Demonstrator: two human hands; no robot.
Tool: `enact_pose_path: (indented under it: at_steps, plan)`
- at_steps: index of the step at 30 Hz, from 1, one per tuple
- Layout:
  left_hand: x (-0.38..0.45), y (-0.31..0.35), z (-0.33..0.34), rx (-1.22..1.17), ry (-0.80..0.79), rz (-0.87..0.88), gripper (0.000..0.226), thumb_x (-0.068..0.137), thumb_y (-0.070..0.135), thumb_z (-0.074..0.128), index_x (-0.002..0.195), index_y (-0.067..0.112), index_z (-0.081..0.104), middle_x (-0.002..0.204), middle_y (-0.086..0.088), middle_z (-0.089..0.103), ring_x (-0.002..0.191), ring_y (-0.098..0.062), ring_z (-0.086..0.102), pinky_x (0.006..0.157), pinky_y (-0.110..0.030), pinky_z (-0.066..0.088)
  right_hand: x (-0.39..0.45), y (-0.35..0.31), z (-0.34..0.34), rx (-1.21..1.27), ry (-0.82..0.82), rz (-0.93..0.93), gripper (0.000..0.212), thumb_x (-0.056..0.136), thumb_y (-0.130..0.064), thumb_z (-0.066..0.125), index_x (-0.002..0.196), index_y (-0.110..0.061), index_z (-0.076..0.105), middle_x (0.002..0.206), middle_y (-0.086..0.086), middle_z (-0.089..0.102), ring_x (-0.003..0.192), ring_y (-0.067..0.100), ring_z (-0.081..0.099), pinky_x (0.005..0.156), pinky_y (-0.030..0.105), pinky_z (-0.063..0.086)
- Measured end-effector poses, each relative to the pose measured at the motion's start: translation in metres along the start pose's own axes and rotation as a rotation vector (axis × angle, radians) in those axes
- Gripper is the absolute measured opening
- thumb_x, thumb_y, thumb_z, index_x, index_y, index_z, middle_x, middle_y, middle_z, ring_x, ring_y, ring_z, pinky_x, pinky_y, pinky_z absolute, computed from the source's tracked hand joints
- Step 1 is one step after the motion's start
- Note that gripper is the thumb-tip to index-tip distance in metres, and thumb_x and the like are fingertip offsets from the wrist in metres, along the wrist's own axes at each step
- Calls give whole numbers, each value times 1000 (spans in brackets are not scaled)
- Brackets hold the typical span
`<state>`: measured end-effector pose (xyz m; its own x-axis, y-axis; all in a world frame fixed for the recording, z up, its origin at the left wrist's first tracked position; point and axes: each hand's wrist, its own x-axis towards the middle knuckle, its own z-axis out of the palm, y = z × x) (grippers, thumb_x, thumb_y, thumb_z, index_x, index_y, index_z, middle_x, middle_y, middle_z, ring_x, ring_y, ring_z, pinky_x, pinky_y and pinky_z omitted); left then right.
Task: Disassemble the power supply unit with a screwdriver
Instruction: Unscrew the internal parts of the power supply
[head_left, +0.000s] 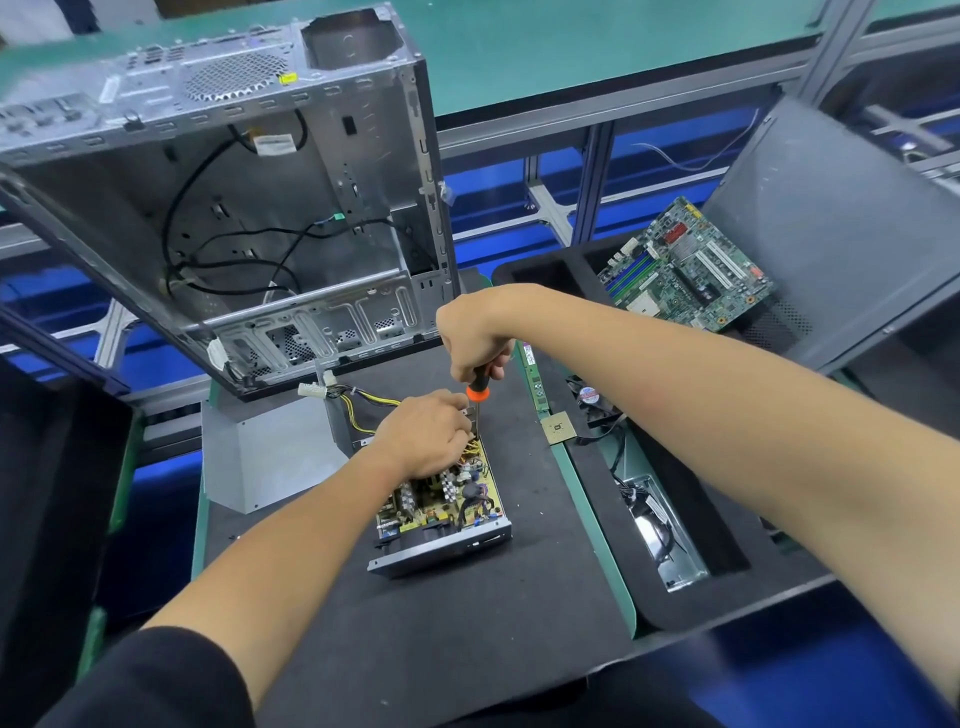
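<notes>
The opened power supply unit (447, 512) lies on the black mat, its yellow circuit board with coils and capacitors exposed. Its grey metal cover (265, 457) lies to the left of it. My right hand (475, 338) grips the black and orange handle of a screwdriver (478, 391), held upright with its shaft pointing down into the far end of the unit. My left hand (423, 434) rests on the far part of the board, fingers curled around the shaft near its tip. The tip itself is hidden behind my fingers. Yellow and black cables (363, 402) with white connectors trail from the unit.
An empty computer case (234, 208) stands tilted at the back left. A motherboard (685, 265) leans in a black foam tray at the right, with a small fan (592, 397), a CPU chip (558, 427), a RAM stick (535, 382) and a metal bracket (660, 535) nearby.
</notes>
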<state>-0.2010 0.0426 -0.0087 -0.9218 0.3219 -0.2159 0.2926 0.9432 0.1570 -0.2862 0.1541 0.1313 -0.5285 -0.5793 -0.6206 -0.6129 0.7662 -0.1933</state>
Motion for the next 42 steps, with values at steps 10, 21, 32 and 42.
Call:
enact_pose_path:
  at_steps: [10,21,32,42]
  plan:
    - [-2,3,-3,6,-6,-13,42,86,27,31,94,22,73,132,6,53,114,-18,49,82,-38,46,-5,-2,4,-54,29,-50,20,86,-8,55,67,-4,54,55,11,60,47,22,55,44,23,42]
    - [-6,8,-5,84,18,-22,57,78,32,18,97,17,70,105,-7,64,95,-30,56,79,-39,46,-8,-29,19,-525,98,-198,18,83,-11,58,66,-8,54,60,5,59,59,21,58,51,27,45]
    - [-7,12,-11,65,1,0,52,77,30,22,90,16,70,107,-3,62,99,-25,53,72,-36,45,-14,-16,12,-492,106,-204,27,81,-15,57,55,-11,53,53,3,59,52,18,52,47,24,40]
    - [-6,11,-11,68,-19,4,52,79,30,23,98,20,70,110,-2,59,102,-24,51,70,-35,41,-12,-10,12,-379,102,-173,25,82,-14,58,59,-9,50,63,10,61,57,24,52,50,27,40]
